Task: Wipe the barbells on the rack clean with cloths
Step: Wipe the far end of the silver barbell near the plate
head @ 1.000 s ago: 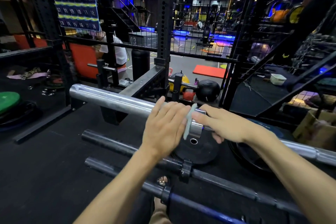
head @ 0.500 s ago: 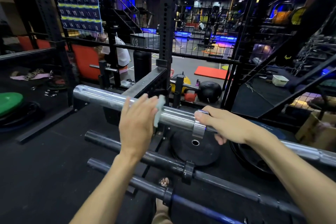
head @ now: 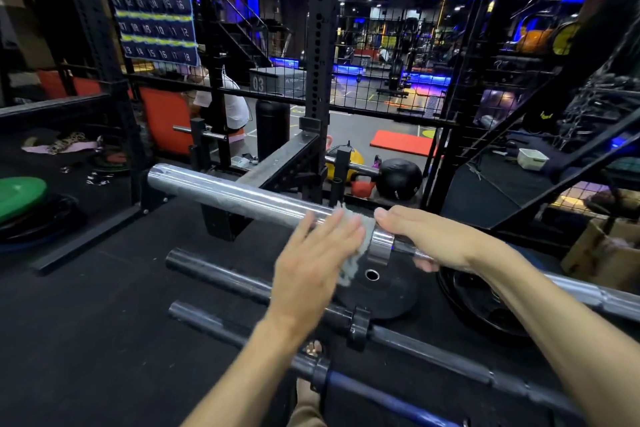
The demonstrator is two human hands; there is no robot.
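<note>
Pressing a pale cloth [head: 349, 246] against the chrome barbell [head: 242, 198] with the left hand [head: 311, 263], fingers straight and blurred, palm laid flat over the sleeve just left of the collar [head: 380, 244]. Hanging partly below the sleeve, the cloth, its lower edge showing in front of a black plate [head: 384, 291]. Gripping the thin shaft just right of the collar with the right hand [head: 433, 239], fingers curled over the top and thumb showing underneath. Lying slantwise across the view, the chrome barbell, its free sleeve end up at the left, its shaft running down to the right edge, resting on the black rack [head: 277, 166] around mid-sleeve. Nearer the camera, two dark barbells [head: 221, 277], roughly parallel with the chrome one, each with its own collar, the closer one passing under both forearms. Beyond the rack upright [head: 322, 45]: a black ball [head: 398, 180], a red kettlebell [head: 362, 187], an orange mat [head: 401, 142] on the floor. At far left a green plate [head: 19, 192]; up on the mesh a numbered chart [head: 152, 17].
</note>
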